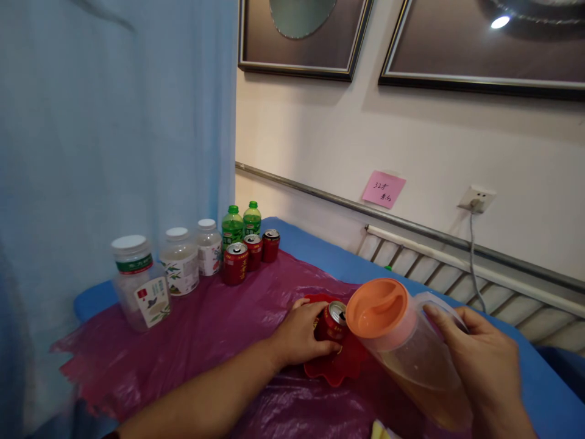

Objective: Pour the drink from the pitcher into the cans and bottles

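My left hand (304, 334) is wrapped round a red can (329, 322), which stands in a red scalloped dish (336, 369). In my right hand (487, 360) is the handle of a clear plastic pitcher (418, 360) with an orange lid (378, 306). The pitcher tilts to the left, its lid beside the can's top, and holds a brownish liquid. No stream of liquid can be made out between lid and can.
Purple plastic sheeting (205, 329) covers part of the blue table (299, 239). At the back left stand several red cans (236, 265), clear jars (180, 268) with white lids and two green bottles (232, 227). A radiator (420, 262) lines the wall.
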`<state>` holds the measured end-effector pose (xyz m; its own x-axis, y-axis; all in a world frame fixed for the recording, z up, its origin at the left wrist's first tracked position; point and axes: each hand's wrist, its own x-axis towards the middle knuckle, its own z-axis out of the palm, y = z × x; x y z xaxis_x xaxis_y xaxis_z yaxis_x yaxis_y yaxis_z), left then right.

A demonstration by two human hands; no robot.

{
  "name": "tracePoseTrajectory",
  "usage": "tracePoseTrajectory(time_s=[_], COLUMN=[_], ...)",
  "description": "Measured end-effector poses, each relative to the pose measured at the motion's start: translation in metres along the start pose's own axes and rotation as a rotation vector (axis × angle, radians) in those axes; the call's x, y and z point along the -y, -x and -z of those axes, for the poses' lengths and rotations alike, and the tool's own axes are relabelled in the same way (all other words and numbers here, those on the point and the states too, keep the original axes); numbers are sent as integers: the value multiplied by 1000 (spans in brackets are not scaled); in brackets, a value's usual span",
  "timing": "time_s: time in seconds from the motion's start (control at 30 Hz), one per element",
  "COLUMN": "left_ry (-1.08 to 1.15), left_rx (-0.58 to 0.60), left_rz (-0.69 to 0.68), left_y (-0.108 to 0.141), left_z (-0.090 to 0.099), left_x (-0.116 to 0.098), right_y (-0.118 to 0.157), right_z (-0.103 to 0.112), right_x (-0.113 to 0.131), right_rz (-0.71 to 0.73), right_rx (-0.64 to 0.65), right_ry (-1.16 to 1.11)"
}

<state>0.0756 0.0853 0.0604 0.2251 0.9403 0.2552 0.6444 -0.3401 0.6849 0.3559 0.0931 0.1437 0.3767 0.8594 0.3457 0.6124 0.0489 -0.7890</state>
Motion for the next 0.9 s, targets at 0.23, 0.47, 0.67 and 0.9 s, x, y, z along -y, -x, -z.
tracePoseTrajectory(time_s=[0.23, 0.47, 0.67, 0.9], left_ry=[-4, 5, 17, 15], left_rx=[-4, -4, 5, 6], left_rz=[-10, 2, 7, 13], left_y=[0, 0, 0, 1], left_z=[1, 1, 1, 0], left_x=[-1, 0, -2, -1], right_y=[1, 0, 1, 0], right_z=[0, 0, 0, -1], right_x=[-1, -2, 2, -2], right_rz=[-22, -41, -44, -43], right_rx=[29, 23, 21, 29], right_ry=[-10, 3, 3, -14])
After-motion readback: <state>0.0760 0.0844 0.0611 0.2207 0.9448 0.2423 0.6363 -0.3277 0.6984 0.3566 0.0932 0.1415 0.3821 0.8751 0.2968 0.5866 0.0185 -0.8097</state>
